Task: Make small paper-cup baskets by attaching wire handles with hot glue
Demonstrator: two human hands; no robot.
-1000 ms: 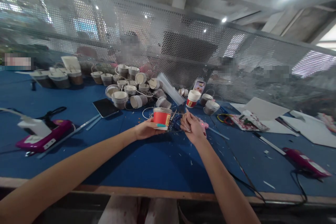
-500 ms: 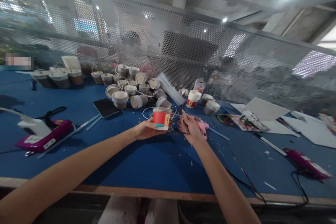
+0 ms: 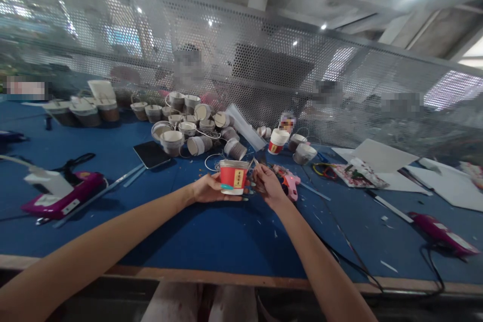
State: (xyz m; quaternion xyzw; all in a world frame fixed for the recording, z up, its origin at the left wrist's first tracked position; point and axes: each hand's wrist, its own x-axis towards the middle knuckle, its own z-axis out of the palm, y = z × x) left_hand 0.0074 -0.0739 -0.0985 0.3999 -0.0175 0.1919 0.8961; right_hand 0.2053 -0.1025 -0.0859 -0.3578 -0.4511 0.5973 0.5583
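Observation:
A red and white paper cup with a yellow label is wrapped by the fingers of my left hand. It stands about upright, just above the blue table. Beside its right side, my right hand is closed in a pinch. A pale, thin tip shows at those fingers close to the cup's rim; whether it is a held piece or a nail is unclear. Just right of that hand lies a pink glue gun, partly hidden by it.
Behind my hands, several small grey buckets with handles are heaped. A stack of paper cups stands at the back. A phone and a purple power strip lie left. Another purple device and white sheets are right.
The cup has come slightly lower and nearer to me, with its label turned more toward me. My right hand has moved a little left, closer to the cup, uncovering more of the glue gun.

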